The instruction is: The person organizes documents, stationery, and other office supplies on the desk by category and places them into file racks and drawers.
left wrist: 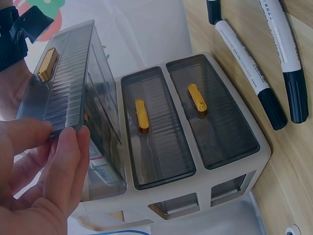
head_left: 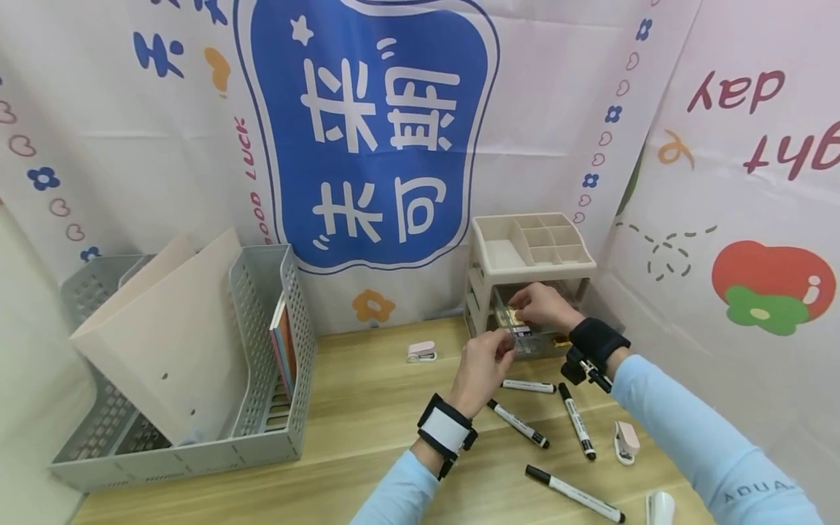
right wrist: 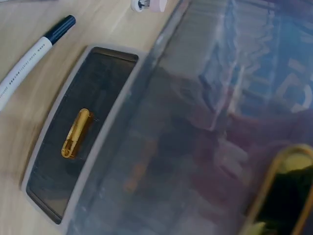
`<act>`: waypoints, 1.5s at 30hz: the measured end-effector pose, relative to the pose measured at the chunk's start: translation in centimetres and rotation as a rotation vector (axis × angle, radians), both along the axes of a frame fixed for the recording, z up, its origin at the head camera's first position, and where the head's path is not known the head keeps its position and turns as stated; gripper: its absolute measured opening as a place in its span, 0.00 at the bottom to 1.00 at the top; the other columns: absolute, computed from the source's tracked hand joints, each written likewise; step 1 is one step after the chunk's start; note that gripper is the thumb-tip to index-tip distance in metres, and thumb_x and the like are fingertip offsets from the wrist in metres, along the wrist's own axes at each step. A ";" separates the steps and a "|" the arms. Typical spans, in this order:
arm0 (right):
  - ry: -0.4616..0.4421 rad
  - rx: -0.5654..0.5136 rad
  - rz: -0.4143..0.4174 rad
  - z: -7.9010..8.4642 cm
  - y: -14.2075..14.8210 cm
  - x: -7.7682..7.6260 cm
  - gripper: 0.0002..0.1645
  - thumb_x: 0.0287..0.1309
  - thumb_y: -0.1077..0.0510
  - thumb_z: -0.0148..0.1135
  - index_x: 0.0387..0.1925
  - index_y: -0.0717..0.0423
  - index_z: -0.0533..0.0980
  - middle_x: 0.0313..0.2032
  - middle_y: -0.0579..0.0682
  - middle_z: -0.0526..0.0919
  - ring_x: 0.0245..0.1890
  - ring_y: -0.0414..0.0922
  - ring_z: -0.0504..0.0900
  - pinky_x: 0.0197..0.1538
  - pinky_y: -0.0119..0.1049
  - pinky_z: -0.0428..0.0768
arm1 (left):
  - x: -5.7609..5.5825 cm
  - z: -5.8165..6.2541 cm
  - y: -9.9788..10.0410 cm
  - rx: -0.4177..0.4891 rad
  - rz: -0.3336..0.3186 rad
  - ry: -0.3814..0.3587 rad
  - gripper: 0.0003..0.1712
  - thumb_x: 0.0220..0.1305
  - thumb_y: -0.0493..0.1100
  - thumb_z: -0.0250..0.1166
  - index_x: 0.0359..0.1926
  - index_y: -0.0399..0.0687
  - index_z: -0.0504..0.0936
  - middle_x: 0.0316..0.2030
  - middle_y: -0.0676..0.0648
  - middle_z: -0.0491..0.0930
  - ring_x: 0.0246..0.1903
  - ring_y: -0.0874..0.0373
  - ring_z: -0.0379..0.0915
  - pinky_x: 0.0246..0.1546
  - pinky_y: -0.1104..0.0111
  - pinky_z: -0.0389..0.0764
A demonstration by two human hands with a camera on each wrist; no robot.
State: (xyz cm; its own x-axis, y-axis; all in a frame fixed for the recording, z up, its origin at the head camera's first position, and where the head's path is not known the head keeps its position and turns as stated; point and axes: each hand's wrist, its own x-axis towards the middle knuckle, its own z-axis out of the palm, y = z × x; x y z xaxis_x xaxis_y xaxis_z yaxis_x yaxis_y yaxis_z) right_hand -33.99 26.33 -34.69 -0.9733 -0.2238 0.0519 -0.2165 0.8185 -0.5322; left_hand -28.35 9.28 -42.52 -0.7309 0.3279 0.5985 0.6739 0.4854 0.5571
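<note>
A small beige desktop organizer (head_left: 482, 281) stands against the back wall, its top clear drawer (left wrist: 73, 98) pulled out. My left hand (head_left: 484, 368) pinches the front corner of that drawer between thumb and fingers, as the left wrist view shows up close. My right hand (head_left: 547, 308) reaches over the drawer's front, fingers bent down inside it. Its fingertips are right at a small yellow-and-white pack (head_left: 514, 321); I cannot tell whether they grip it. In the right wrist view, the drawer front with its gold handle (right wrist: 279, 191) covers most of the frame.
Two lower drawers with gold handles (left wrist: 142, 115) are closed. Several black-capped markers (head_left: 518, 423) lie in front of the organizer. A pink stapler (head_left: 422, 351) is to its left, another pink stapler (head_left: 626, 441) to the right. A grey file rack (head_left: 302, 394) with folders stands at left.
</note>
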 end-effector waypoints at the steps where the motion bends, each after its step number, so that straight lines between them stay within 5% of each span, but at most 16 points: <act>1: -0.002 0.007 -0.002 0.0 0.0 0.1 0.20 0.57 0.68 0.60 0.53 0.72 0.78 0.44 0.67 0.85 0.34 0.49 0.85 0.36 0.38 0.83 | 0.0 -0.1 0.0 0.000 -0.001 -0.002 0.03 0.63 0.37 0.69 0.37 0.47 0.82 0.31 0.50 0.83 0.29 0.66 0.76 0.28 0.84 0.74; 6: 0.168 0.019 -0.028 0.5 0.3 2.2 0.19 0.60 0.65 0.60 0.52 0.71 0.77 0.42 0.66 0.86 0.40 0.55 0.85 0.40 0.46 0.84 | -0.2 -0.3 0.0 -0.038 -0.026 0.003 0.04 0.64 0.39 0.69 0.39 0.47 0.82 0.32 0.51 0.84 0.30 0.67 0.77 0.29 0.84 0.74; 10: 0.369 -0.039 -0.107 0.9 1.0 5.8 0.13 0.63 0.64 0.59 0.47 0.66 0.79 0.41 0.63 0.86 0.40 0.56 0.84 0.45 0.50 0.82 | -0.8 0.5 -0.7 -0.140 -0.086 0.004 0.05 0.67 0.43 0.66 0.39 0.47 0.80 0.32 0.52 0.83 0.29 0.68 0.76 0.29 0.82 0.75; 13: 0.444 -0.124 -0.168 0.4 1.9 8.5 0.10 0.65 0.62 0.60 0.45 0.63 0.80 0.39 0.60 0.86 0.37 0.50 0.84 0.44 0.40 0.82 | -1.3 1.7 -1.8 -0.201 -0.098 -0.007 0.04 0.70 0.42 0.63 0.40 0.46 0.81 0.34 0.51 0.84 0.29 0.66 0.77 0.30 0.80 0.77; 17: 0.416 -0.288 -0.214 -1.0 3.2 11.1 0.10 0.67 0.63 0.60 0.45 0.66 0.77 0.38 0.60 0.84 0.33 0.35 0.81 0.37 0.25 0.80 | -2.5 3.5 -3.1 -0.194 -0.059 0.038 0.05 0.69 0.36 0.61 0.43 0.41 0.81 0.37 0.47 0.84 0.34 0.60 0.80 0.34 0.77 0.80; 22: 0.260 -0.467 -0.279 -2.9 3.9 13.2 0.20 0.70 0.59 0.57 0.55 0.69 0.66 0.45 0.64 0.79 0.33 0.28 0.80 0.39 0.26 0.83 | -4.6 6.5 -3.0 -0.180 -0.015 0.124 0.11 0.69 0.35 0.61 0.51 0.39 0.79 0.45 0.43 0.82 0.39 0.56 0.82 0.39 0.74 0.83; 26: 0.131 -0.659 -0.324 -4.1 3.9 13.2 0.27 0.72 0.55 0.55 0.61 0.65 0.55 0.46 0.56 0.81 0.37 0.29 0.83 0.45 0.25 0.83 | -6.6 9.0 -1.8 -0.297 0.010 0.178 0.18 0.70 0.37 0.61 0.59 0.41 0.77 0.54 0.43 0.79 0.48 0.55 0.80 0.49 0.70 0.82; 30: 0.061 -0.941 -0.337 -4.7 3.5 12.1 0.27 0.72 0.54 0.55 0.58 0.58 0.51 0.37 0.41 0.83 0.37 0.32 0.86 0.48 0.25 0.83 | -8.6 10.4 -0.9 -0.431 0.034 0.147 0.18 0.72 0.41 0.60 0.60 0.44 0.78 0.59 0.45 0.78 0.57 0.53 0.75 0.61 0.68 0.76; 36: 0.043 -1.154 -0.326 -4.9 2.3 10.7 0.23 0.71 0.56 0.55 0.52 0.52 0.50 0.33 0.40 0.83 0.36 0.33 0.87 0.51 0.25 0.82 | -10.1 10.7 -0.9 -0.477 0.058 0.093 0.12 0.70 0.39 0.62 0.51 0.44 0.85 0.52 0.46 0.82 0.52 0.53 0.77 0.57 0.67 0.78; 45: 0.045 -1.327 -0.371 -5.1 1.6 9.7 0.21 0.71 0.64 0.54 0.47 0.51 0.50 0.28 0.41 0.82 0.35 0.35 0.87 0.51 0.26 0.82 | -10.9 10.5 -0.3 -0.581 0.095 0.190 0.08 0.67 0.37 0.64 0.42 0.46 0.89 0.47 0.48 0.87 0.47 0.52 0.78 0.51 0.66 0.78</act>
State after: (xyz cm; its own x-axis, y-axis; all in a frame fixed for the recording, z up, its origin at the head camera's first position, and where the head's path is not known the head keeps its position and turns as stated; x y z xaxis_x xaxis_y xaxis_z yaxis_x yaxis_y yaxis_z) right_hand -24.33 27.94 -39.80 -0.9562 0.2878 0.0528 -0.1366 -0.2794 -0.9504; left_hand -39.22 8.99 -32.02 -0.6710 0.5781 0.4643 0.6745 0.7359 0.0586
